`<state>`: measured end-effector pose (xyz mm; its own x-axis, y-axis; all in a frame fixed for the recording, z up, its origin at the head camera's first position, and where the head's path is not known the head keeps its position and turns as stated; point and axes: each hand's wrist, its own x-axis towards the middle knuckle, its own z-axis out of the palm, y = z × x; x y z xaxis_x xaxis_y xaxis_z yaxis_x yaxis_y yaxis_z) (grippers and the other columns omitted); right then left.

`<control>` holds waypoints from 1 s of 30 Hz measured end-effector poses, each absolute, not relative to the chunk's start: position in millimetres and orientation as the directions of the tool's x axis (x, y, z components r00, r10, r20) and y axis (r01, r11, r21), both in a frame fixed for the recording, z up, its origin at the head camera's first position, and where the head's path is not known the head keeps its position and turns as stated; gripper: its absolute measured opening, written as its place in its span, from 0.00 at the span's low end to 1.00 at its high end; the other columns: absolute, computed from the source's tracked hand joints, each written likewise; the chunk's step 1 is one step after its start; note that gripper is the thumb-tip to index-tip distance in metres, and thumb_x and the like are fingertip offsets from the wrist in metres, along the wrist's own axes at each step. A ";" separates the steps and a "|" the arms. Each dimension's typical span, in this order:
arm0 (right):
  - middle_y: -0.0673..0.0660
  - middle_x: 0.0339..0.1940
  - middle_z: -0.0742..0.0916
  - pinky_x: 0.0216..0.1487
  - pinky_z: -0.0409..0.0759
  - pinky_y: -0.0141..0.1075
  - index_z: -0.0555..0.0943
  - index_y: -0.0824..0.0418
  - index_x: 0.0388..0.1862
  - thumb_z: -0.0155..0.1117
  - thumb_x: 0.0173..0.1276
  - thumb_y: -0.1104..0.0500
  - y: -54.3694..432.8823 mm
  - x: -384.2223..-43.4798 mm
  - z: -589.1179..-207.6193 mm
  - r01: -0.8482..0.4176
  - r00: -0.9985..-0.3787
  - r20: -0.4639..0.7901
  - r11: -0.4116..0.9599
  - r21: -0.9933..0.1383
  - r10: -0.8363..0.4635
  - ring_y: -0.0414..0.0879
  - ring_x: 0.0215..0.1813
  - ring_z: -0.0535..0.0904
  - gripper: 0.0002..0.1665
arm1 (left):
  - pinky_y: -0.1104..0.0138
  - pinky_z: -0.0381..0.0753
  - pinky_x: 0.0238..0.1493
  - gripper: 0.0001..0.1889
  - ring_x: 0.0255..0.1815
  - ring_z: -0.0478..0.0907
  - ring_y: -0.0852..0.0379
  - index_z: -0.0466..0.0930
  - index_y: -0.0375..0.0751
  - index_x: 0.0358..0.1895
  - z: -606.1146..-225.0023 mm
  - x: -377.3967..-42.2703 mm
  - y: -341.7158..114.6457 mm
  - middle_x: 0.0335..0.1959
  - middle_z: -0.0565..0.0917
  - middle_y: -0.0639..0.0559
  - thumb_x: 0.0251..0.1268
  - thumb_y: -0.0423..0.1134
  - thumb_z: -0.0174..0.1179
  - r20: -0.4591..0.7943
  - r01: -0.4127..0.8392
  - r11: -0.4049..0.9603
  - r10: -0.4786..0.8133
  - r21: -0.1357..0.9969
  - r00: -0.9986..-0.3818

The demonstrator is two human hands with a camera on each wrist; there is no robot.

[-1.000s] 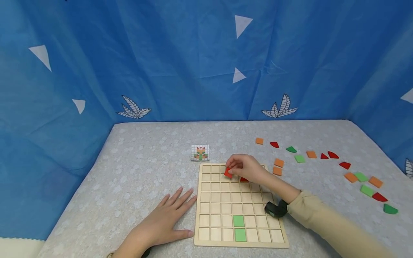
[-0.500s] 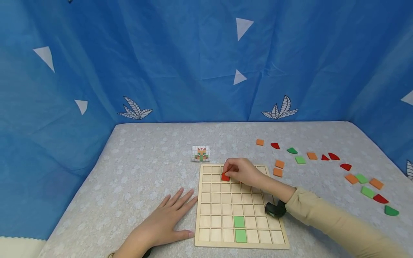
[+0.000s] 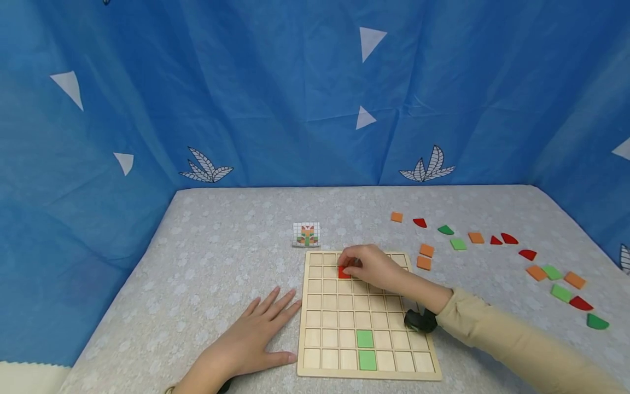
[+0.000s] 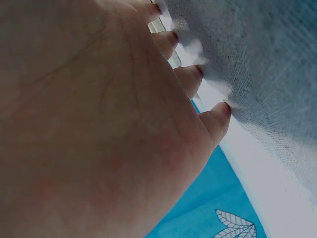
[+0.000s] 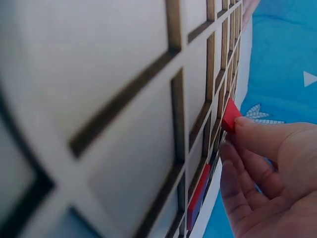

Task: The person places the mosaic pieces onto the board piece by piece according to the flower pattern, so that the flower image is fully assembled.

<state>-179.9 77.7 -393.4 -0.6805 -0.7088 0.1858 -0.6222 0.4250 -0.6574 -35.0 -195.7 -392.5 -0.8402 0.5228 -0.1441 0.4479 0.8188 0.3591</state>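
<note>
My right hand (image 3: pixel 371 267) pinches a small red tile (image 5: pixel 230 116) between thumb and fingers. It holds the tile at a cell near the far edge of the wooden grid board (image 3: pixel 345 302), in the second row. A second red tile (image 5: pixel 199 196) lies in the board close by, hidden behind the hand in the head view. Two light green square tiles (image 3: pixel 365 339) fill cells one above the other near the front edge. My left hand (image 3: pixel 251 336) rests palm down on the tablecloth with fingers spread, its fingertips right at the board's left edge.
Beyond the board lies a small pattern card (image 3: pixel 306 234) with a flower design. Orange squares (image 3: pixel 426 250), red pieces (image 3: pixel 528 255) and green pieces (image 3: pixel 597 321) are scattered to the right. A blue curtain (image 3: pixel 295 109) hangs behind the table.
My right hand has moved slightly left and lowered the red tile, which was tilted, to a cell in the second row. The left hand has stayed in place.
</note>
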 end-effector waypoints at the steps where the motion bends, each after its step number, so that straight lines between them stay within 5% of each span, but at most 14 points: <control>1: 0.46 0.32 0.83 0.33 0.77 0.32 0.83 0.58 0.36 0.67 0.59 0.69 78.1 -179.5 -393.6 -0.635 -0.677 0.194 0.430 -0.642 -0.710 0.37 0.33 0.77 0.09 | 0.41 0.45 0.64 0.46 0.73 0.38 0.47 0.50 0.53 0.74 -392.5 -35.0 -195.7 0.75 0.47 0.53 0.55 0.72 0.47 -0.143 0.449 0.818 0.523 0.358 -0.840; 17: 0.49 0.35 0.83 0.35 0.76 0.32 0.84 0.61 0.41 0.70 0.57 0.67 78.4 -178.6 -392.8 -0.701 -0.628 0.205 0.432 -0.567 -0.750 0.40 0.36 0.76 0.11 | 0.41 0.46 0.64 0.46 0.73 0.38 0.47 0.50 0.54 0.75 -394.7 -35.8 -196.8 0.75 0.47 0.54 0.55 0.73 0.46 -0.137 0.455 0.819 0.525 0.349 -0.840; 30: 0.44 0.31 0.81 0.33 0.76 0.32 0.82 0.61 0.45 0.64 0.63 0.67 81.5 -176.7 -389.3 -0.667 -0.663 0.192 0.454 -0.590 -0.724 0.38 0.32 0.74 0.11 | 0.40 0.47 0.63 0.46 0.73 0.39 0.46 0.51 0.53 0.74 -394.8 -34.9 -196.6 0.75 0.48 0.53 0.55 0.72 0.47 -0.121 0.467 0.815 0.531 0.344 -0.839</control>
